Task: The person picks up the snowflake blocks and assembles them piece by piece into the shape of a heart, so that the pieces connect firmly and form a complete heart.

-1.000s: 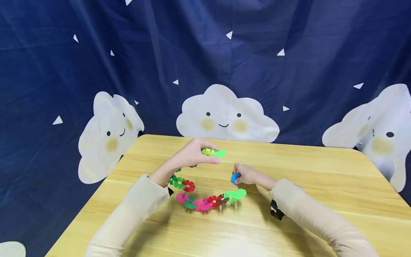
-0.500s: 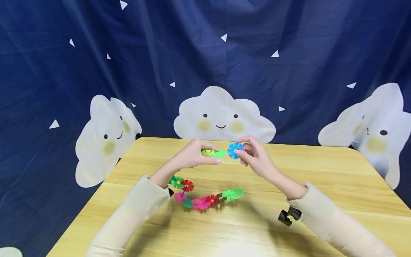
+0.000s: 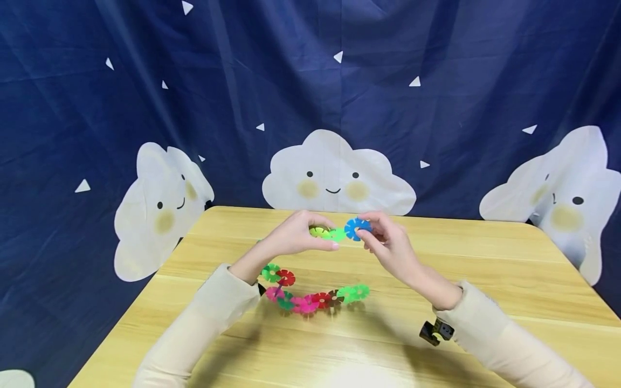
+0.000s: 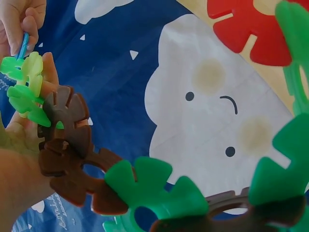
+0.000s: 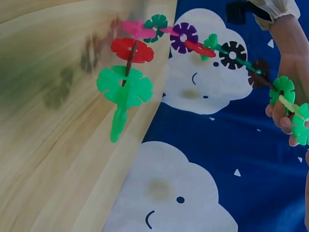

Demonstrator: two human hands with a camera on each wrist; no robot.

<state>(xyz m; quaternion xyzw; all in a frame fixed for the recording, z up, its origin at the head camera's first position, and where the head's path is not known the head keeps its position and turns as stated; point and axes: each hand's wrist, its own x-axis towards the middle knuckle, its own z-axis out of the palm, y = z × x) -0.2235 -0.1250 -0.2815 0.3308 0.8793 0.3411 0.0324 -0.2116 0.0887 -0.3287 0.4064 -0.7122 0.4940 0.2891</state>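
Observation:
My left hand (image 3: 298, 234) pinches one end of a long chain of slotted plastic snowflake discs, at a yellow-green disc (image 3: 318, 232) and a bright green disc (image 3: 336, 234). Between thumb and fingers my right hand (image 3: 392, 249) pinches a blue snowflake disc (image 3: 352, 229), upright and facing the head camera. Its left edge is right at the bright green disc's edge. In the left wrist view the blue disc (image 4: 23, 46) shows edge-on, at the green end piece. Brown discs (image 4: 67, 121) hang below my left palm. My left forearm hides part of the chain in the head view.
The chain loops down over the wooden table (image 3: 388, 334), through red (image 3: 286, 278), pink (image 3: 306, 305) and teal discs to a green free end (image 3: 360, 292). A dark blue curtain (image 3: 378, 108) with clouds hangs behind the table's far edge.
My right hand has risen from low over the table with the blue disc and turned it face-on. Over the last half second the blue and green discs have come together, my left hand shifting slightly right.

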